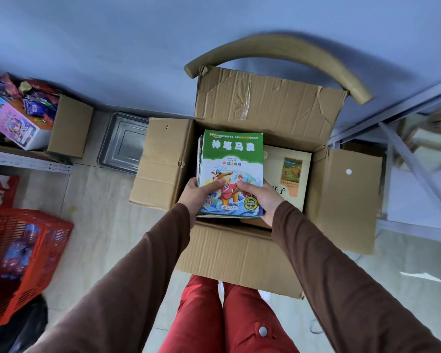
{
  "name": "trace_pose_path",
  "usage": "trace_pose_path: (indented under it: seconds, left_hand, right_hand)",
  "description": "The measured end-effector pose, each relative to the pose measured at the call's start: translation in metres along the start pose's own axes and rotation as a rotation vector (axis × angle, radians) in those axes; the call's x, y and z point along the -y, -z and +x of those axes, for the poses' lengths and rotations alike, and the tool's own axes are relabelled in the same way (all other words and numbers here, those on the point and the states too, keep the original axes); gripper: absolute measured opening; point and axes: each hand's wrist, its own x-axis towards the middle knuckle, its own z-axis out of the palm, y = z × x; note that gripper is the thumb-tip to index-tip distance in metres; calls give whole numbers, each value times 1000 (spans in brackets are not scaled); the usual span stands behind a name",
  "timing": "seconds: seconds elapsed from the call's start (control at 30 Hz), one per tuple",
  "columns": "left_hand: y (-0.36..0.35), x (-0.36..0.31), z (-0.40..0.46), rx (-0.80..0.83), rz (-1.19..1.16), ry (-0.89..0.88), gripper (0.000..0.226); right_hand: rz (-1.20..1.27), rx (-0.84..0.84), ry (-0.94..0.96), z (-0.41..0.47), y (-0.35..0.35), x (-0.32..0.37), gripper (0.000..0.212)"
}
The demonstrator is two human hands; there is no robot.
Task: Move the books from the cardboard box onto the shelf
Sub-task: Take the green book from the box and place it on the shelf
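Head view: left hand [197, 194] and right hand [261, 199] clamped the stack of books [231, 171] at its 6 o'clock end, thumbs on top, over the open cardboard box [242, 256]. Judged stiff, moderately heavy, glossy covers liable to slide; support beneath advisable.

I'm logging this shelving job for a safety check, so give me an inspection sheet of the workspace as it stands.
Surface: pale tiled floor; cardboard box sits open, apparently on a chair.
Job's things: stack of books with a green cover on top, over the box; tan book remains inside.
Clutter: red basket, metal tray, snack packets.
Grippers: left hand and right hand grip the stack's near edge.
Cables: nothing seen.
Surroundings: metal shelf frame at right, blue wall.
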Motion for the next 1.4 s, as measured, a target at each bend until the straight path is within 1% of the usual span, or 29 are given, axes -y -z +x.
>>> trace_pose_path:
  seconds: [0.13,0.17,0.23,0.3,0.37,0.47,0.53,0.63,0.73,0.9,1.0,1.03,1.1,1.13,1.17,1.23,1.4]
  left_hand:
    - [9,-15,-45,-12,-92,-70,58]
    - [14,-19,-59,-5,-114,-86,57]
    - [27,-30,-89,-1,-157,-122,54]
    - [45,-41,-122,-33,-192,-177,53]
    - [69,-49,-155,-75,-222,-241,53]
    - [114,-51,-209,-127,-271,-323,50]
    - [148,-45,-247,-166,-315,-393,49]
    - [203,-26,-307,-238,-388,-490,50]
    - [264,5,-371,-305,-443,-576,51]
    - [370,70,-472,-377,-532,-674,48]
    - [427,107,-526,-418,-581,-719,52]
    - [444,118,-542,-434,-595,-739,55]
    - [476,136,-570,-467,-629,-789,57]
    - [492,144,-583,-486,-642,-814,54]
    - [508,151,-594,-508,-647,-838,50]
    - [538,161,-613,-568,-654,-875,47]
    - [614,173,-651,-752,-724,-908,56]
  right_hand:
    - [-119,66,73,-33,-26,22,19]
    - [-146,85,88,-43,-36,27,21]
    - [-202,113,120,-63,-60,36,34]
    - [-246,145,162,-85,-91,42,45]
    - [-284,183,217,-106,-128,43,47]
    - [-341,262,286,-137,-187,32,42]
    - [-404,300,322,-160,-227,17,45]
    - [-504,350,361,-198,-288,-19,59]
    - [-556,454,394,-239,-350,-71,64]
    - [-578,625,417,-306,-446,-176,54]
    - [-616,709,432,-343,-500,-236,62]
    - [-625,744,437,-353,-517,-253,58]
    - [-620,825,446,-372,-550,-285,38]
    - [-618,862,448,-381,-566,-298,32]
    - [-621,897,452,-390,-582,-310,31]
    - [-631,964,446,-405,-614,-331,34]
    - [-676,1105,420,-426,-701,-379,50]
